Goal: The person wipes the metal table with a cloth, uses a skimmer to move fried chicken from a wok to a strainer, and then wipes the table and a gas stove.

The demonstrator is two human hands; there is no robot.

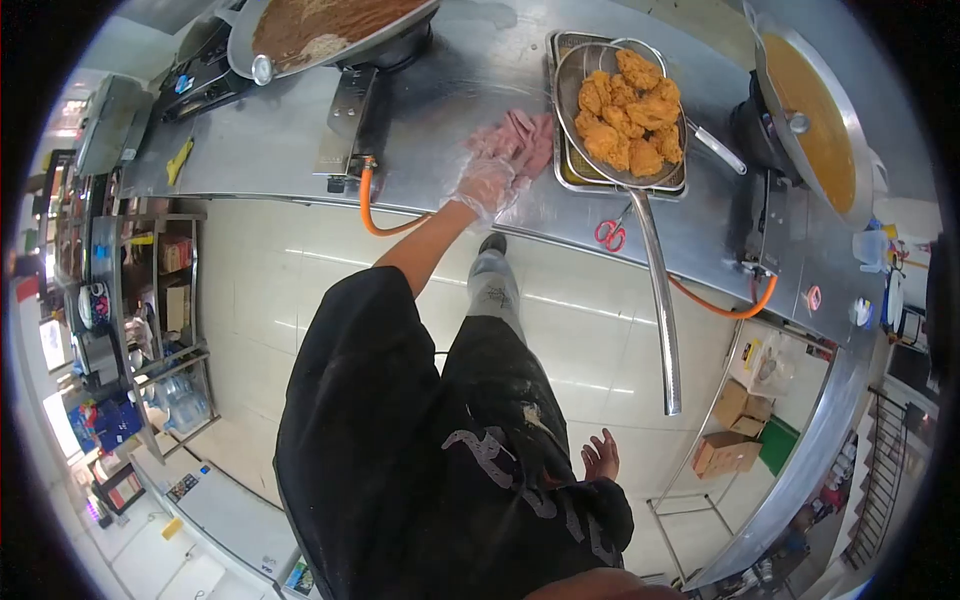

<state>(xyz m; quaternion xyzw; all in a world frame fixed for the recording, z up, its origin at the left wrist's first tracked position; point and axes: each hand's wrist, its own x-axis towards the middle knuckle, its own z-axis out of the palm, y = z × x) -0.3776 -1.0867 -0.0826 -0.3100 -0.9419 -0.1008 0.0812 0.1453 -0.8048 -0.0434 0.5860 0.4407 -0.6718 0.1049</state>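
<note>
My left hand (483, 188), in a clear plastic glove, grips a pink cloth (520, 142) on the steel counter (455, 95). Bare and low beside my body, my right hand (601, 458) hangs over the floor with its fingers apart, holding nothing. Right of the cloth, a long-handled strainer (658, 290) full of fried chicken pieces (628, 112) rests on a rectangular metal tray (573, 182) with a rack. Red-handled scissors (610, 235) lie by the counter's front edge, their blades pointing toward the tray.
A wide pan of brown food (325, 35) sits on a burner at upper left. At right stands another pan with yellowish-brown liquid (815, 110). Orange hoses (372, 210) droop from the counter's front. The strainer's handle juts over the edge. Shelves (165, 290) stand at left.
</note>
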